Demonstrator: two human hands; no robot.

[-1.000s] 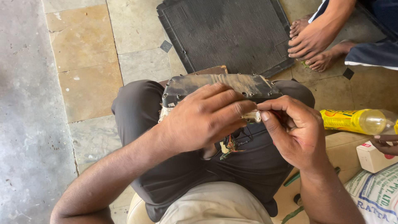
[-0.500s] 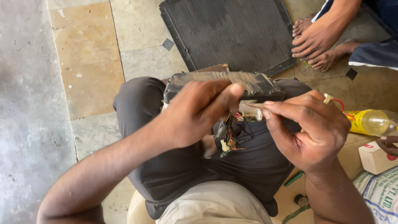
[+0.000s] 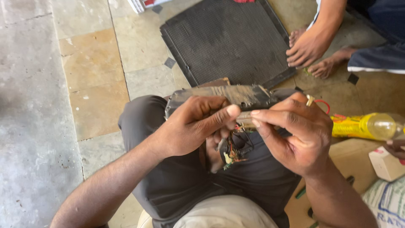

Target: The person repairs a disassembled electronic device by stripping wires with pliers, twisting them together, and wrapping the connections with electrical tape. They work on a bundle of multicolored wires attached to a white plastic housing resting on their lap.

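One dusty black module [image 3: 228, 96] on my lap, one wire tangle [image 3: 233, 148] beneath. My left hand [image 3: 192, 126] and right hand [image 3: 295, 133] both pinch one small pale connector [image 3: 244, 119].

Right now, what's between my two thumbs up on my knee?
In the head view, a small pale cylindrical part sits pinched between the left hand and right hand, with coloured wires hanging below it.

I see a dusty, matt plastic module [image 3: 228, 96], a dark finned metal radiator [image 3: 223, 40], a glossy plastic bottle [image 3: 367, 126], and rough, worn stone floor [image 3: 38, 126]
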